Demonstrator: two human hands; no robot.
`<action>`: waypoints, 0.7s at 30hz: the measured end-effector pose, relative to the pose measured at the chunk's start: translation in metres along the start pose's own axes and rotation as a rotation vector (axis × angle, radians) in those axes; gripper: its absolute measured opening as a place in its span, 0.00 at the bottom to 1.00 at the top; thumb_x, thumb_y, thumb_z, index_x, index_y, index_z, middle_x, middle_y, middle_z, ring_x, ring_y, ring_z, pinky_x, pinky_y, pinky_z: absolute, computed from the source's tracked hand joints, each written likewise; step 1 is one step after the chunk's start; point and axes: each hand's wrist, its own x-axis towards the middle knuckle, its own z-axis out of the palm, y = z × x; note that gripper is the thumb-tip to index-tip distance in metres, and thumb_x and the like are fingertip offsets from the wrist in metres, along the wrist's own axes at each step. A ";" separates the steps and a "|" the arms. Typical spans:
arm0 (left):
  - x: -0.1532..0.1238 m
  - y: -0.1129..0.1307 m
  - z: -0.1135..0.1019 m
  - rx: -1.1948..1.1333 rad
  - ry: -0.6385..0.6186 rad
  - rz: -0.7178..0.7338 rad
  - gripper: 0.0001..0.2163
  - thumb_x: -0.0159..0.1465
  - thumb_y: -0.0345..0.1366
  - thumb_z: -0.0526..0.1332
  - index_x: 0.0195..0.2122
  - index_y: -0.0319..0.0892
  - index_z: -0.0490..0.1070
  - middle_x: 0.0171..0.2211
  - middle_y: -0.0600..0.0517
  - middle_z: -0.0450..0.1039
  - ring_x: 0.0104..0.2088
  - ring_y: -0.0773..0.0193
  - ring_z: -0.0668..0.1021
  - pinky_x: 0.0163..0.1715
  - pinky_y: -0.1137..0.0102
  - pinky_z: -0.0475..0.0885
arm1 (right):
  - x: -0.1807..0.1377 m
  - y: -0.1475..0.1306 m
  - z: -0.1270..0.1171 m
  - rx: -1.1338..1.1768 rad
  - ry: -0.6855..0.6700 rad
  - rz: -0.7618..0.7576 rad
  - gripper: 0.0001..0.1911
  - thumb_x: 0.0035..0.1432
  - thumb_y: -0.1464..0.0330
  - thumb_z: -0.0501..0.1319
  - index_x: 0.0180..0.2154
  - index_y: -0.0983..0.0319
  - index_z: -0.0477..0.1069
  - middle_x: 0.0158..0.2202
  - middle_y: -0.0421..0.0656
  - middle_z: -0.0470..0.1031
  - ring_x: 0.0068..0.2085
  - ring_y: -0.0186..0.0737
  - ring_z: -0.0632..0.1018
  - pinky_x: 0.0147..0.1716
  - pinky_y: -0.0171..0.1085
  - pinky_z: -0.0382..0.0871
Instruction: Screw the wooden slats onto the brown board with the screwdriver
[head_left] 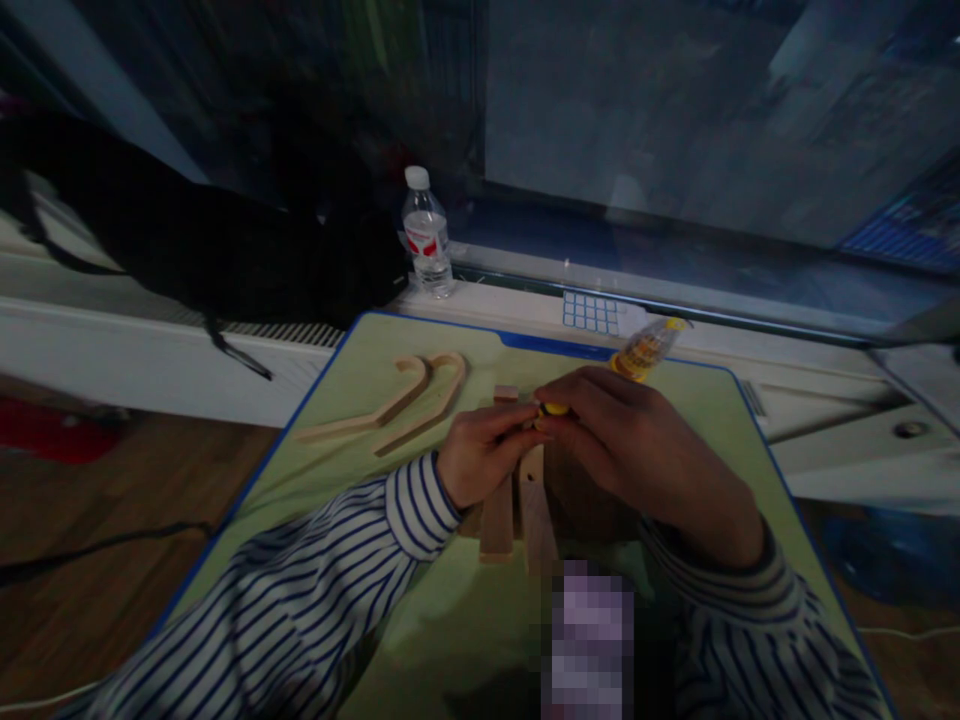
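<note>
Both my hands meet over the middle of a green mat (360,370) with a blue border. My left hand (484,455) and my right hand (637,440) are closed in a pinch on a small yellow object (555,408) held between their fingertips. Under the hands lie straight wooden strips (499,520), one with a small hole. Two curved wooden pieces (409,400) lie side by side to the left of my hands. A glue tube with a yellow label (645,350) rests at the mat's far edge, just beyond my right hand.
A plastic water bottle (426,235) stands on the white ledge (150,340) behind the mat. A dark bag (225,250) lies on the ledge at the left. A window fills the background. Wooden floor shows at the left.
</note>
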 end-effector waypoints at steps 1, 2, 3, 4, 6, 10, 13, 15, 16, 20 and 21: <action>0.000 0.000 0.000 -0.001 -0.009 0.003 0.06 0.60 0.35 0.61 0.31 0.39 0.76 0.28 0.50 0.78 0.27 0.67 0.78 0.30 0.75 0.73 | 0.000 0.000 0.000 -0.003 0.002 0.002 0.11 0.64 0.67 0.52 0.46 0.63 0.67 0.42 0.48 0.73 0.43 0.43 0.74 0.42 0.44 0.69; 0.000 0.001 -0.001 -0.001 -0.020 0.006 0.06 0.60 0.35 0.61 0.32 0.39 0.76 0.28 0.50 0.78 0.27 0.67 0.78 0.30 0.75 0.73 | 0.001 -0.001 0.001 -0.007 0.003 0.004 0.11 0.64 0.67 0.52 0.45 0.63 0.67 0.41 0.48 0.73 0.42 0.43 0.73 0.42 0.43 0.69; 0.000 0.000 -0.001 0.000 -0.031 0.011 0.06 0.60 0.34 0.60 0.33 0.39 0.76 0.29 0.50 0.78 0.28 0.67 0.78 0.30 0.75 0.73 | 0.001 -0.001 0.001 -0.012 0.004 0.005 0.11 0.63 0.67 0.52 0.45 0.63 0.66 0.40 0.48 0.73 0.42 0.42 0.73 0.41 0.43 0.69; 0.000 0.000 -0.002 0.004 -0.043 0.017 0.06 0.61 0.34 0.60 0.33 0.39 0.76 0.30 0.50 0.78 0.28 0.67 0.78 0.31 0.75 0.73 | 0.001 -0.002 0.001 -0.017 0.009 0.005 0.10 0.63 0.67 0.52 0.44 0.64 0.66 0.39 0.47 0.72 0.41 0.42 0.73 0.41 0.43 0.69; -0.001 -0.001 -0.002 0.018 -0.058 0.024 0.07 0.61 0.34 0.59 0.34 0.39 0.76 0.30 0.50 0.78 0.29 0.67 0.79 0.31 0.75 0.73 | 0.001 -0.003 0.002 -0.030 0.015 0.010 0.10 0.63 0.66 0.53 0.43 0.64 0.66 0.38 0.47 0.72 0.40 0.42 0.73 0.39 0.42 0.69; -0.003 -0.004 -0.001 0.038 -0.027 0.012 0.09 0.61 0.36 0.59 0.37 0.38 0.76 0.29 0.50 0.78 0.28 0.67 0.78 0.31 0.75 0.73 | 0.001 -0.004 0.002 -0.032 0.009 0.015 0.08 0.63 0.67 0.53 0.41 0.64 0.66 0.37 0.47 0.71 0.40 0.42 0.72 0.39 0.42 0.68; -0.003 -0.005 0.000 0.037 0.014 0.003 0.11 0.58 0.38 0.62 0.38 0.37 0.76 0.24 0.51 0.76 0.23 0.68 0.76 0.26 0.76 0.71 | 0.001 -0.006 0.002 -0.019 -0.001 0.020 0.08 0.63 0.67 0.53 0.42 0.63 0.66 0.37 0.47 0.72 0.39 0.42 0.72 0.39 0.42 0.69; -0.003 -0.005 -0.001 0.029 0.031 0.007 0.12 0.57 0.39 0.63 0.38 0.37 0.75 0.24 0.51 0.76 0.23 0.68 0.75 0.26 0.75 0.72 | 0.002 -0.007 0.003 -0.007 -0.006 0.014 0.09 0.63 0.67 0.53 0.42 0.63 0.66 0.38 0.48 0.72 0.40 0.42 0.73 0.40 0.42 0.69; -0.003 -0.005 -0.001 0.026 0.037 0.008 0.12 0.56 0.39 0.63 0.38 0.37 0.75 0.24 0.50 0.76 0.24 0.68 0.76 0.27 0.74 0.72 | 0.002 -0.008 0.003 0.000 -0.006 0.011 0.09 0.63 0.67 0.53 0.43 0.63 0.67 0.39 0.48 0.72 0.41 0.42 0.73 0.40 0.43 0.69; -0.002 -0.008 0.000 0.039 0.064 0.026 0.12 0.56 0.39 0.63 0.37 0.37 0.75 0.22 0.51 0.75 0.22 0.68 0.74 0.24 0.75 0.71 | 0.001 -0.007 0.004 0.027 0.016 0.007 0.12 0.63 0.67 0.53 0.47 0.64 0.66 0.44 0.49 0.73 0.45 0.43 0.73 0.45 0.44 0.68; -0.002 -0.009 0.000 0.042 0.066 0.031 0.11 0.56 0.39 0.63 0.37 0.36 0.76 0.21 0.51 0.74 0.21 0.69 0.74 0.24 0.76 0.70 | 0.000 -0.006 0.004 0.033 0.024 0.000 0.14 0.63 0.67 0.54 0.49 0.65 0.65 0.46 0.49 0.73 0.46 0.43 0.73 0.47 0.44 0.68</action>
